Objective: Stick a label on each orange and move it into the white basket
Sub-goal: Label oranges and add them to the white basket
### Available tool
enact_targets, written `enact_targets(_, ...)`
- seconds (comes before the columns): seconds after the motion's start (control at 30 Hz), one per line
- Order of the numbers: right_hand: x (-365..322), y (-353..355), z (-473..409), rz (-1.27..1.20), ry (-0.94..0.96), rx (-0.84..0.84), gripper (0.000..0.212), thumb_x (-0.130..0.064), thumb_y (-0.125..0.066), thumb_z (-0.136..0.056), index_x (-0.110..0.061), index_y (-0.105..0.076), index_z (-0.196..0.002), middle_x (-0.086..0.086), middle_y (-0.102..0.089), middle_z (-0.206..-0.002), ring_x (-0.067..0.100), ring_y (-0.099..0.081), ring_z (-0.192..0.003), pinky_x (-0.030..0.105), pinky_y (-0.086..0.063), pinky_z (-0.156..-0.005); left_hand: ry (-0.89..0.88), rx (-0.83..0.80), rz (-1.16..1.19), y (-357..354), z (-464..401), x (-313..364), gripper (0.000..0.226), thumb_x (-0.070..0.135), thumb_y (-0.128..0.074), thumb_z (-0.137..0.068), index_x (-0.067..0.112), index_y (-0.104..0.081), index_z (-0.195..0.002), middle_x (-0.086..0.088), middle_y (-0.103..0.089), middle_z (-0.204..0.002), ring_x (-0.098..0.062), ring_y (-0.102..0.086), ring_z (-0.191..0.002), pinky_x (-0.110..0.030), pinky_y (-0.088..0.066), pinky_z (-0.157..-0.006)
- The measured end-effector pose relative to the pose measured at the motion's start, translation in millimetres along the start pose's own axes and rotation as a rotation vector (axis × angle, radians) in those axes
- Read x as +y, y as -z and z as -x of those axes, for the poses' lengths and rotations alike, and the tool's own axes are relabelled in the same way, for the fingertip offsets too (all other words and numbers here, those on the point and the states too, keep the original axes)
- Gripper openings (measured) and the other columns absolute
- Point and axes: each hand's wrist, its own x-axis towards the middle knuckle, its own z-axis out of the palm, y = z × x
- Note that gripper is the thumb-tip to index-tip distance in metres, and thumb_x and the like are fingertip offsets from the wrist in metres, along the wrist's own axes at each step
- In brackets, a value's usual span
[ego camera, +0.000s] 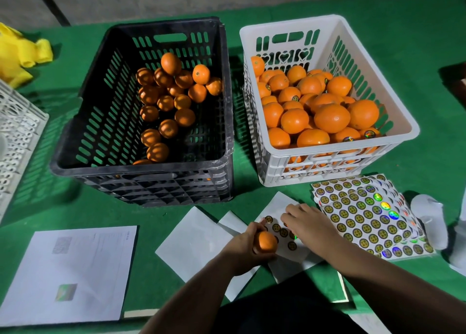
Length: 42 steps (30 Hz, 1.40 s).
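Left hand (242, 251) curled around an orange (264, 242), right hand (309, 224) fingertips down on the label sheet (282, 229) just beside.

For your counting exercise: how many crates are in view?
3: black crate at centre, white basket to its right, another white crate cut off at the left edge.

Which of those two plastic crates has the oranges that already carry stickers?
The white plastic basket on the right: shiny round labels show on several of its oranges; those in the black plastic crate look bare.
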Motion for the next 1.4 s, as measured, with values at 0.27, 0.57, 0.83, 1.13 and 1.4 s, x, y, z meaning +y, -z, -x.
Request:
enact_targets(0.27,-3,18,-1,0.114,0.030,0.090,0.055,0.003,-0.092,-0.028,-0.015,-0.070,-0.074,0.003,-0.063,-0.077,0.024,-0.063,-0.058,0.030,-0.046,-0.042,0.013,-0.007,-0.021,1,0,2,0.067,0.057,-0.082,-0.081,0.043,-0.038,-0.129,0.000,-0.062,-0.129,-0.024,-0.063,-0.110,-0.047,-0.056,-0.097)
enact_targets(0.57,14,10,2,0.181,0.140,0.118,0.030,0.002,-0.073,-0.064,-0.013,-0.059,-0.086,0.004,-0.052,-0.082,0.018,-0.048,-0.050,0.027,-0.031,-0.033,0.016,-0.024,-0.040,1,-2,3,0.065,0.056,-0.082,-0.081,0.044,-0.037,-0.127,-0.002,-0.062,-0.133,-0.025,-0.063,-0.113,-0.048,-0.056,-0.099)
enact_targets(0.83,15,25,7,0.126,0.146,0.064,0.029,-0.012,-0.085,-0.070,-0.014,-0.062,-0.088,0.002,-0.054,-0.085,0.015,-0.053,-0.052,0.027,-0.036,-0.035,0.023,-0.031,-0.054,1,-2,3,0.068,0.053,-0.082,-0.083,0.041,-0.036,-0.131,-0.005,-0.061,-0.135,-0.027,-0.062,-0.113,-0.049,-0.055,-0.100)
enact_targets(1.13,19,32,2,-0.054,0.085,-0.164,0.013,-0.011,-0.050,-0.102,-0.014,-0.043,-0.113,-0.004,-0.038,-0.100,0.019,-0.049,-0.062,0.040,-0.043,-0.055,0.025,-0.055,-0.061,1,-3,4,0.070,0.051,-0.082,-0.083,0.041,-0.035,-0.134,-0.007,-0.061,-0.136,-0.028,-0.062,-0.114,-0.049,-0.055,-0.101)
enact_targets(1.4,34,49,12,-0.456,-0.170,0.069,0.016,-0.037,-0.053,-0.104,-0.026,-0.045,-0.096,-0.011,-0.054,-0.089,0.012,-0.056,-0.071,0.036,-0.046,-0.060,-0.022,-0.041,-0.061,0,-4,4,0.070,0.051,-0.083,-0.082,0.040,-0.037,-0.134,-0.005,-0.061,-0.136,-0.028,-0.063,-0.115,-0.048,-0.055,-0.102)
